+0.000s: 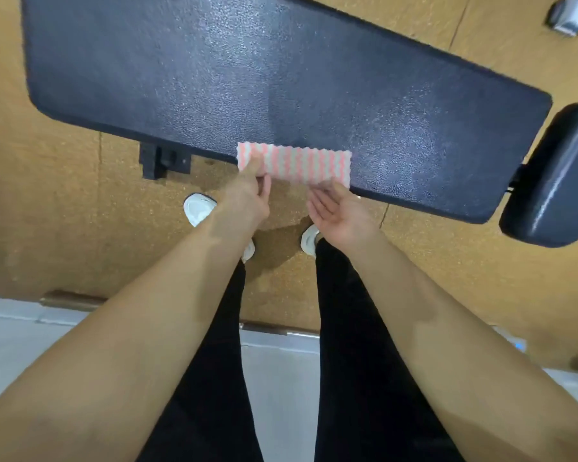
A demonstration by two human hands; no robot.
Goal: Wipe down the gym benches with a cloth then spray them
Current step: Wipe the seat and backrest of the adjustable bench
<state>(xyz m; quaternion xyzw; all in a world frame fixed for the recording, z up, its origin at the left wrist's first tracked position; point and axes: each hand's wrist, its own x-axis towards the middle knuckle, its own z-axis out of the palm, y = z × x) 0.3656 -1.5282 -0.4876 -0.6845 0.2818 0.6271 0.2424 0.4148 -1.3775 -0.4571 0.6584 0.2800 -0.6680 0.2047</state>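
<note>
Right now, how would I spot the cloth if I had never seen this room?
Find the big dark bench pad stretching across the top of the view. At its near edge, the left hand pinches a corner of a small cloth. It is the only pink-and-white striped thing, with wavy edges, against dark padding and tan floor.

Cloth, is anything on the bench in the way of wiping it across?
Nothing visible. The cloth sits at the near edge of the bench pad, the left hand pinching one end, the right hand under the other. The pad beyond it is bare.
</note>
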